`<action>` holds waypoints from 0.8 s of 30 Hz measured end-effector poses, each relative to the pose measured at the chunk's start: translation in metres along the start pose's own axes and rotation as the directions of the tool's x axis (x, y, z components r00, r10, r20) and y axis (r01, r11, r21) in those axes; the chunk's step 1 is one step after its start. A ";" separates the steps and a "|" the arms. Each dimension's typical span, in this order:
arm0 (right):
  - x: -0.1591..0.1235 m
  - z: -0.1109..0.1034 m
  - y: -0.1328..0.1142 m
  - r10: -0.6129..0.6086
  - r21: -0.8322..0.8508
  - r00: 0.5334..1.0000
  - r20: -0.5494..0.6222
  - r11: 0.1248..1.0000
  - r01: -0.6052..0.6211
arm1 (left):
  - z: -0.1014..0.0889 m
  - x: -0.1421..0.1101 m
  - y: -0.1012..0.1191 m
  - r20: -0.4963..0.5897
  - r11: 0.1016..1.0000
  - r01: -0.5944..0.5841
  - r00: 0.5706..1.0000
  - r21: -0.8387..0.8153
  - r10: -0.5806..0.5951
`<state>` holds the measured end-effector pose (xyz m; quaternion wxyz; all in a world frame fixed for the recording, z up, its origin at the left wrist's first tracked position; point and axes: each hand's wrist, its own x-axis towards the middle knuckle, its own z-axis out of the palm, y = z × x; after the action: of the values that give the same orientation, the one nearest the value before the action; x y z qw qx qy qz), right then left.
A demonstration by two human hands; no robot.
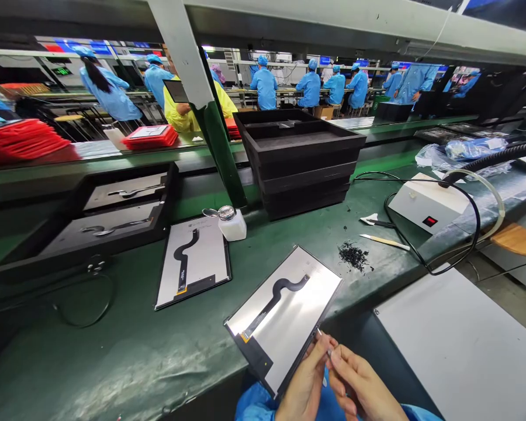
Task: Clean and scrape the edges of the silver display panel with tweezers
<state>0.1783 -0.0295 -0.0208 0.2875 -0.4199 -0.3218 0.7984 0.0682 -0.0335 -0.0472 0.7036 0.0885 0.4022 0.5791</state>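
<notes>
A display panel (284, 327) with a silvery back and a curved black flex cable (274, 301) lies tilted over the bench's front edge. My left hand (304, 377) is closed on the panel's near right edge. Close beside it, my right hand (355, 380) is closed in a pinch, its fingertips almost against the left ones; whatever small thing is between them is too hidden to name. A second display panel (206, 257) lies flat further left, beside a white dispenser bottle (233, 225) with its metal lid raised.
Stacked black trays (307, 158) stand behind the panels. At the left, a black tray (169, 204) holds two more panels. Black scraps (353, 256), a pale-handled blade (384, 241) and a white box (427, 202) with hoses lie right. Co-workers in blue (263, 88) sit beyond.
</notes>
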 end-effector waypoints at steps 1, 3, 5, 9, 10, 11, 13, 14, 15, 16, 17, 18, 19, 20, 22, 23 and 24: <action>0.000 0.000 0.001 -0.007 -0.006 1.000 -0.006 1.000 0.007 | 0.001 0.000 0.001 0.000 1.000 0.001 1.000 0.005 -0.001; 0.000 -0.001 0.000 -0.006 -0.002 1.000 -0.013 1.000 0.006 | 0.003 -0.001 0.002 0.004 1.000 -0.005 1.000 0.017 0.005; 0.000 -0.002 -0.002 0.012 0.029 1.000 -0.015 1.000 -0.011 | 0.003 -0.003 0.004 0.015 0.999 -0.012 1.000 0.035 0.012; -0.001 -0.002 -0.007 0.116 0.159 0.993 0.011 0.980 -0.117 | 0.000 -0.005 0.005 0.003 0.999 0.002 1.000 0.050 -0.003; -0.001 -0.003 -0.008 0.140 0.185 0.990 0.026 0.972 -0.142 | -0.002 -0.005 0.005 -0.011 0.999 0.012 1.000 0.046 -0.011; -0.001 -0.002 -0.009 0.152 0.201 0.988 0.038 0.967 -0.156 | -0.002 -0.006 0.005 -0.025 0.999 0.015 1.000 0.041 -0.014; -0.001 -0.002 -0.009 0.151 0.187 0.987 0.057 0.969 -0.159 | -0.003 -0.005 0.004 -0.042 1.000 0.000 0.999 0.029 0.001; -0.001 -0.002 -0.009 0.141 0.157 0.989 0.054 0.977 -0.147 | -0.003 -0.005 0.004 -0.046 1.000 -0.015 0.999 0.024 0.016; -0.001 -0.002 -0.009 0.124 0.113 0.991 0.043 0.985 -0.128 | -0.003 -0.004 0.004 -0.047 0.999 -0.028 0.998 0.019 0.029; -0.002 -0.002 -0.008 0.099 0.062 0.995 0.026 0.993 -0.101 | -0.003 -0.003 0.003 -0.044 0.999 -0.035 0.998 0.014 0.035; -0.002 -0.003 -0.007 0.068 0.008 0.998 0.005 0.998 -0.068 | -0.002 -0.002 0.003 -0.038 0.999 -0.036 0.999 0.010 0.037; -0.002 -0.003 -0.007 0.030 -0.046 0.999 -0.012 0.998 -0.031 | -0.001 -0.001 0.003 -0.032 0.999 -0.037 0.999 0.006 0.037; -0.002 -0.004 -0.006 -0.010 -0.095 1.000 -0.027 0.995 0.007 | -0.001 0.000 0.002 -0.028 0.999 -0.038 0.999 0.002 0.038; -0.001 -0.006 -0.005 -0.044 -0.138 0.998 -0.036 0.990 0.039 | 0.000 0.001 0.002 -0.026 0.999 -0.039 0.999 -0.003 0.039; -0.001 -0.008 -0.004 -0.083 -0.205 0.996 -0.043 0.976 0.073 | 0.000 0.002 0.001 -0.029 0.999 -0.043 0.999 -0.013 0.042; 0.000 -0.009 -0.005 -0.088 -0.231 0.995 -0.045 0.970 0.075 | 0.001 0.002 0.001 -0.032 0.999 -0.042 0.999 -0.016 0.042; 0.000 -0.010 -0.006 -0.087 -0.250 0.995 -0.049 0.966 0.072 | 0.001 0.002 0.001 -0.032 0.999 -0.040 0.999 -0.016 0.040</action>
<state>0.1881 -0.0231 -0.0209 0.2744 -0.4629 -0.4268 0.7269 0.0685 -0.0310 -0.0469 0.6860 0.0816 0.4068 0.5977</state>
